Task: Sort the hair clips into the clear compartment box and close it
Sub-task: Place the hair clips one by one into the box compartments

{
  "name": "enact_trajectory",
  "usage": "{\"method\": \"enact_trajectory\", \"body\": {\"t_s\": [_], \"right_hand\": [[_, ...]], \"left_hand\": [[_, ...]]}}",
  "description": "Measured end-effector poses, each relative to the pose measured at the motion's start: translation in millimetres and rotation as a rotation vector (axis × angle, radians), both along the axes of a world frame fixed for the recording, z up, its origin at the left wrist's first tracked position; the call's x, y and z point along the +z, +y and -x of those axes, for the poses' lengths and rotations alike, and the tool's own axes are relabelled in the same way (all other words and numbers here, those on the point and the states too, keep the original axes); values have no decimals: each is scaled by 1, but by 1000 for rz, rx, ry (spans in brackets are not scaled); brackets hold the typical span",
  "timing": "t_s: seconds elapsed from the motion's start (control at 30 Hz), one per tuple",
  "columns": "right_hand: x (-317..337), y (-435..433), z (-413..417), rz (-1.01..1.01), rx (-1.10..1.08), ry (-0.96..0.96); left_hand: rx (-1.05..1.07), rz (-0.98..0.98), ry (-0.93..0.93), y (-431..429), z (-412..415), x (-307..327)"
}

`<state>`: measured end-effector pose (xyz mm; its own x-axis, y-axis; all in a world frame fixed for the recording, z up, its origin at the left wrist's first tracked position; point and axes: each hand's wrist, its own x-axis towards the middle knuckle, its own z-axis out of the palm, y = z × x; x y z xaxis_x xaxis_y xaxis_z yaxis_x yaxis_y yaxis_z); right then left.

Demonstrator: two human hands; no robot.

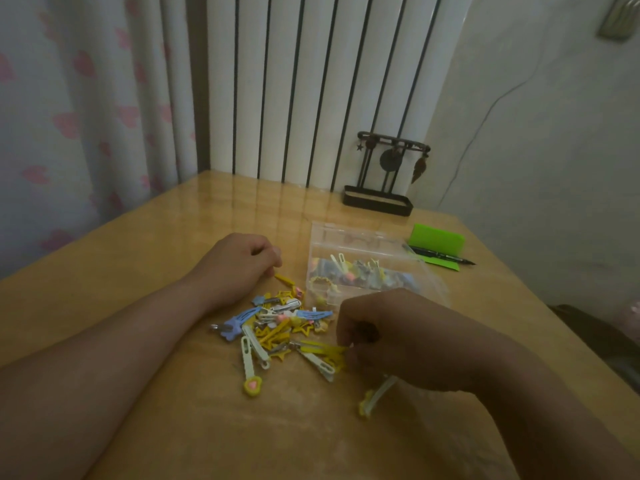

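A loose pile of hair clips (277, 323), yellow, blue and cream, lies on the wooden table (138, 306). Behind it stands the clear compartment box (363, 268), lid open, with several clips inside. My left hand (239, 261) rests curled at the pile's far left edge, fingertips touching a yellow clip (284, 279). My right hand (408, 341) is closed at the pile's right side, pinching a long yellow clip (322, 348). A cream clip with a yellow end (375, 396) sticks out from under that hand.
A green case (436, 242) with a black pen (443, 256) lies right of the box. A dark ornament stand (381, 192) sits at the table's back edge before a white radiator. Curtain hangs at left, wall at right.
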<state>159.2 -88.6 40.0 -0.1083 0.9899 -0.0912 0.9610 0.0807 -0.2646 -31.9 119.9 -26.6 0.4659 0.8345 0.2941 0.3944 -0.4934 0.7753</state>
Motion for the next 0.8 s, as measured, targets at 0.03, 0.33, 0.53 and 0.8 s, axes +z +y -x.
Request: {"method": "enact_trajectory", "body": {"t_s": [0.03,0.33,0.53,0.8], "right_hand": [[-1,0,0,-10,-2,11],[2,3,-7,-278,-142,296],[6,15,-50,-598,-540,493],[5,58,-104,-488,-762,301]], "left_hand": [[-1,3,0,0,0,0],[-9,6,-7,0,0,1],[-14,10,-30,6,-1,-4],[-10,28,-46,9,-1,-6]]}}
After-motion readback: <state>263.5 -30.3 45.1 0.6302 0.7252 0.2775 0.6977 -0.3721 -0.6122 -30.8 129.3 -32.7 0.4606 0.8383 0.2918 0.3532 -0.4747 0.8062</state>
